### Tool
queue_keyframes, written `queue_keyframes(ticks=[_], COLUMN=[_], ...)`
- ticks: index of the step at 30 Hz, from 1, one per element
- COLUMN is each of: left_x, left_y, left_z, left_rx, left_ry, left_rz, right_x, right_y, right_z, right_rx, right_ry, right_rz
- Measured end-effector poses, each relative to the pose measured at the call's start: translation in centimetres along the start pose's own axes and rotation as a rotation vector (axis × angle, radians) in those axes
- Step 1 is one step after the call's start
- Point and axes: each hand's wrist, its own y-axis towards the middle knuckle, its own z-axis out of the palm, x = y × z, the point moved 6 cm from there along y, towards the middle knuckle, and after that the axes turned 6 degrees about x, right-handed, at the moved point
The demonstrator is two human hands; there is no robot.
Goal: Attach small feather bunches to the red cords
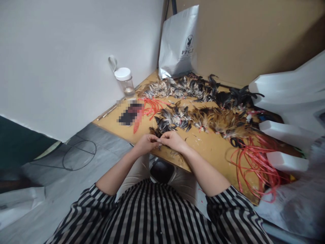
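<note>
At the near edge of the table, my left hand (148, 143) and my right hand (173, 140) meet, with thumbs and fingertips pinched together. Whatever is between the fingers is too small and covered to make out. A tuft of dark feathers (153, 131) shows just beyond the fingertips, and wispy feather bits lie under my right hand. Past the hands runs a row of feather bunches, black and white ones (175, 117) to the left and golden-brown ones (220, 120) to the right. Some have pinkish-red ties at their bases.
Another feather row (180, 88) lies farther back, before a silver bag (177, 47). A white-lidded jar (125, 83), a pixelated dark object (130, 114) and red strips (152, 106) are on the left. Black-handled scissors (236, 142), tangled red strips (256, 166) and white foam pieces (286, 161) are right.
</note>
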Motion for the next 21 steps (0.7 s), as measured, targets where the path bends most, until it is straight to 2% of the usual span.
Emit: queue_keyframes(ticks=[4,9,13,21], left_x=[0.3,0.2,0.1,-0.1], left_y=[-0.1,-0.3,-0.6,-0.7], left_z=[-0.2,-0.6,-0.7,-0.7], left_rx=[-0.010,0.030,0.060,0.098], left_ry=[-0.095,-0.122,-0.098,-0.072], left_rz=[-0.050,-0.053,-0.050,-0.049], right_x=[0.1,0.8,1.1,1.5], right_y=[-0.1,-0.5,-0.4,-0.6], right_z=[-0.3,-0.6,-0.2,0.1], right_rx=[0.037,0.099,0.057,0.007], right_ry=[0.123,-0.050,-0.226,-0.362], right_rz=[-0.033,-0.154,-0.264,-0.320])
